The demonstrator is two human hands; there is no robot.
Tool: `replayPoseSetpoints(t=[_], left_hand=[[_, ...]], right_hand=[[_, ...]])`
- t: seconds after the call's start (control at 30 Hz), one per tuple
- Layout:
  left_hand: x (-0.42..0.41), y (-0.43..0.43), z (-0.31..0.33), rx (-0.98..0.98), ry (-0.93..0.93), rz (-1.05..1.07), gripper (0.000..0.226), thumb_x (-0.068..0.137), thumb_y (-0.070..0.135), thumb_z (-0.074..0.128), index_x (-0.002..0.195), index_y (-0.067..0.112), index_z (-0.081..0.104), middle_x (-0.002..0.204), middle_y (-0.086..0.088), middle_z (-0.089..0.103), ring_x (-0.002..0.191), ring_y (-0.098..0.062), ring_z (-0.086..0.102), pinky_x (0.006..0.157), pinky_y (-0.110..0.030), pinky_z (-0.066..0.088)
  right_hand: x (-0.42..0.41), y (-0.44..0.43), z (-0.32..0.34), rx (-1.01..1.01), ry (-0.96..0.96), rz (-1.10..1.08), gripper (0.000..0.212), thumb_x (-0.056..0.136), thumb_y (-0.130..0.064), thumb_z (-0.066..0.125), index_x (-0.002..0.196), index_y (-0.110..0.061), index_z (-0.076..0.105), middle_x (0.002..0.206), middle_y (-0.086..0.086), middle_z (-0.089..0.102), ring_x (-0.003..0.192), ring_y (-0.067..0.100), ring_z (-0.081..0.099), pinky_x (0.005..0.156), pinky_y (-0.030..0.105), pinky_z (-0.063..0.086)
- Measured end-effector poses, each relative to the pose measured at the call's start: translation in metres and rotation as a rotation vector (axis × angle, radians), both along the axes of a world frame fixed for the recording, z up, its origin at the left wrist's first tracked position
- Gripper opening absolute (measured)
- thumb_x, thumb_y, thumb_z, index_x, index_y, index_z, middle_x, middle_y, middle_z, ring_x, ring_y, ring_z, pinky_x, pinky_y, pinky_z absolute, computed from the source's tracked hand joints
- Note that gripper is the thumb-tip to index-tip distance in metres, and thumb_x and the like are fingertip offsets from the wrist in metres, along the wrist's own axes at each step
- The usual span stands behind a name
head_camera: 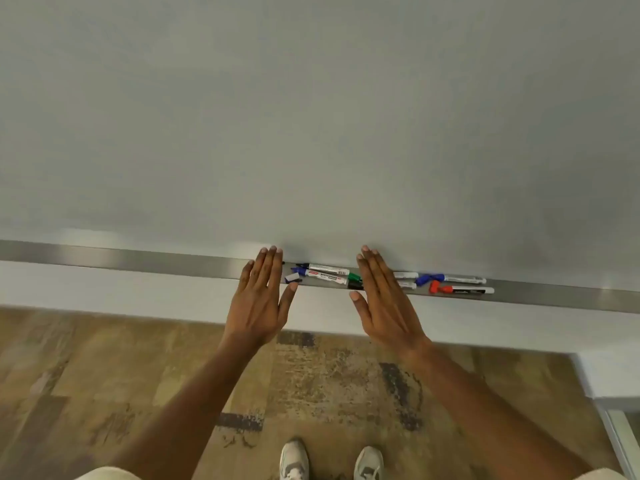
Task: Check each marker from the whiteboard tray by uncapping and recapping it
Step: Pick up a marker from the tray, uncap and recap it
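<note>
A metal whiteboard tray (138,263) runs across the view below the whiteboard (311,116). Between my hands lie a black-capped marker (325,269) and a blue-capped marker with a red label (323,277), with a green cap (354,277) at their right end. Right of my right hand lie a blue-capped marker (450,279) and a red-capped marker (462,290). My left hand (259,296) and my right hand (384,296) are held flat over the tray, fingers stretched out, holding nothing. My right hand hides parts of some markers.
A small blue-grey piece (293,278) lies on the tray by my left thumb. Below the tray is a white wall strip, then patterned carpet (329,382). My shoes (294,460) stand close to the wall. A glass or frame edge shows at the lower right.
</note>
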State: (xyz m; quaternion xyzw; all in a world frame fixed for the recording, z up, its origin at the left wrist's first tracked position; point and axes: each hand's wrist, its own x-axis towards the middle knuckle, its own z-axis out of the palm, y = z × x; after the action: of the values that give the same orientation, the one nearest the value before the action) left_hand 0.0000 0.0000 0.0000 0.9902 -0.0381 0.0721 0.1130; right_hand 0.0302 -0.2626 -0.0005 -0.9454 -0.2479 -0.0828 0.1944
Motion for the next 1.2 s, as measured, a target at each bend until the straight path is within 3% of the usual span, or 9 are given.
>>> replayPoseSetpoints(t=[0.1, 0.17, 0.23, 0.3, 0.43, 0.8, 1.2], left_hand=[[0.001, -0.002, -0.005, -0.027, 0.083, 0.034, 0.063, 0.107, 0.052, 0.020, 0.158, 0.014, 0.026, 0.162, -0.010, 0.036, 0.152, -0.025, 0.030, 0.123, -0.040, 0.025], [0.000, -0.005, -0.008, 0.002, 0.083, 0.046, 0.057, 0.107, 0.048, 0.023, 0.148, 0.015, 0.043, 0.149, -0.010, 0.053, 0.135, -0.028, 0.051, 0.106, -0.043, 0.048], [0.004, -0.006, -0.010, -0.012, 0.060, 0.073, 0.049, 0.106, 0.045, 0.027, 0.134, 0.016, 0.055, 0.134, -0.008, 0.062, 0.117, -0.028, 0.060, 0.086, -0.041, 0.056], [0.010, -0.006, -0.014, -0.036, 0.067, 0.093, 0.040, 0.106, 0.040, 0.036, 0.128, 0.015, 0.059, 0.127, -0.008, 0.064, 0.110, -0.028, 0.061, 0.080, -0.040, 0.057], [0.025, -0.011, -0.025, -0.043, 0.166, 0.070, 0.037, 0.105, 0.035, 0.047, 0.134, 0.016, 0.057, 0.135, -0.007, 0.063, 0.117, -0.029, 0.059, 0.087, -0.042, 0.058], [0.043, -0.001, -0.040, 0.070, 0.252, 0.037, 0.033, 0.104, 0.038, 0.050, 0.131, 0.024, 0.063, 0.135, 0.000, 0.064, 0.121, -0.027, 0.057, 0.093, -0.041, 0.053], [0.055, 0.018, -0.044, 0.042, 0.236, -0.006, 0.029, 0.102, 0.035, 0.055, 0.123, 0.023, 0.070, 0.132, -0.002, 0.067, 0.121, -0.028, 0.058, 0.091, -0.043, 0.051]], right_hand=[[-0.001, 0.007, -0.007, -0.049, 0.068, -0.009, 0.058, 0.106, -0.043, 0.026, 0.155, -0.014, 0.017, 0.164, 0.006, 0.021, 0.151, 0.018, 0.017, 0.122, 0.036, 0.024], [-0.002, 0.013, -0.013, -0.099, 0.131, -0.020, 0.053, 0.106, -0.041, 0.028, 0.150, -0.011, 0.034, 0.155, 0.009, 0.040, 0.143, 0.024, 0.036, 0.116, 0.040, 0.037], [0.001, 0.020, -0.016, -0.132, 0.128, 0.001, 0.047, 0.105, -0.036, 0.034, 0.141, -0.009, 0.046, 0.142, 0.011, 0.053, 0.131, 0.026, 0.050, 0.107, 0.041, 0.046], [0.004, 0.025, -0.020, -0.153, 0.119, 0.016, 0.040, 0.102, -0.030, 0.044, 0.135, -0.009, 0.051, 0.136, 0.010, 0.058, 0.124, 0.026, 0.055, 0.102, 0.041, 0.049], [0.011, 0.043, -0.024, -0.216, 0.173, 0.030, 0.042, 0.098, -0.027, 0.050, 0.138, -0.013, 0.048, 0.139, 0.006, 0.054, 0.128, 0.025, 0.049, 0.103, 0.044, 0.044], [0.039, 0.067, -0.027, -0.328, 0.234, 0.027, 0.037, 0.094, -0.033, 0.055, 0.128, -0.018, 0.054, 0.133, 0.000, 0.057, 0.123, 0.024, 0.046, 0.094, 0.044, 0.041], [0.045, 0.071, -0.035, -0.244, 0.206, 0.010, 0.030, 0.091, -0.022, 0.058, 0.121, -0.019, 0.061, 0.123, -0.002, 0.064, 0.115, 0.023, 0.052, 0.090, 0.044, 0.043]])
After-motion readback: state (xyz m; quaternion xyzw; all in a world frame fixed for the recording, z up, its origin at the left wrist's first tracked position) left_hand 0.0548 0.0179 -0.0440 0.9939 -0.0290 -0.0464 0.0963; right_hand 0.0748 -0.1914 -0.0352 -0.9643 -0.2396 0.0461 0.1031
